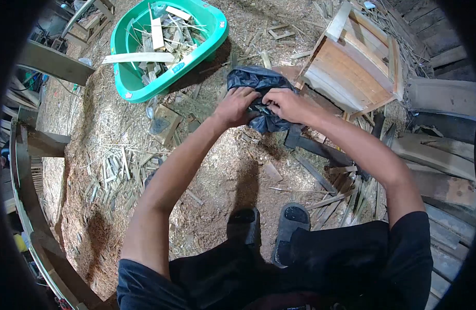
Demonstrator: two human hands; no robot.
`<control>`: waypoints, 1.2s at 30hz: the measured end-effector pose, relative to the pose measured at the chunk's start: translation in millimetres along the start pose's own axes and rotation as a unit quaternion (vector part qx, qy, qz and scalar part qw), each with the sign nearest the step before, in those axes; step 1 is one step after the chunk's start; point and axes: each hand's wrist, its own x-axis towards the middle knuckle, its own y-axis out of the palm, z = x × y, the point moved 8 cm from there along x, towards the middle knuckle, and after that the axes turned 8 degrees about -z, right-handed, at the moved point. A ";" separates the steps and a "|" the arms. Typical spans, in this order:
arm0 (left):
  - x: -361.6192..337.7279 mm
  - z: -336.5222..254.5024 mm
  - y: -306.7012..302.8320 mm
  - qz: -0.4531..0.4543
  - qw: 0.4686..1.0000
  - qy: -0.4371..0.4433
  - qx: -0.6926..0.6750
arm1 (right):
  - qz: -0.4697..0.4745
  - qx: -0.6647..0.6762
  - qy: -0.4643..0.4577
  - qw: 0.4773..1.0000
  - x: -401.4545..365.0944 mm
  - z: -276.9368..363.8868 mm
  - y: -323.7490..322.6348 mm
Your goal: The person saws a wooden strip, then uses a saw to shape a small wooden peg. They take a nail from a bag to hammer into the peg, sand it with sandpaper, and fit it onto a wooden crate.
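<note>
A crumpled black plastic bag [258, 76] is held in front of me, above the shaving-covered floor. My left hand [237, 107] has its fingers curled over the bag's left side. On the other side, my right hand [288, 105] pinches the plastic near the middle with thumb and bent fingers. Between the two hands the bag seems to be open, with a few small shiny bits in the fold that I cannot make out. The fingertips of both hands are partly hidden in the plastic.
A green plastic tub [217, 28] full of wood scraps stands ahead to the left. To the right lies a wooden box-like frame [346, 72]. Wood offcuts [336, 201] litter the ground by my sandals [292, 219]. Stacked boards [437, 155] line the right side; a curved wooden piece [33, 212] is at left.
</note>
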 end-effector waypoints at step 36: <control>-8.9 45.6 41.3 0.019 0.993 -0.062 -0.098 | -0.064 -0.041 0.012 0.997 1.8 -51.3 31.9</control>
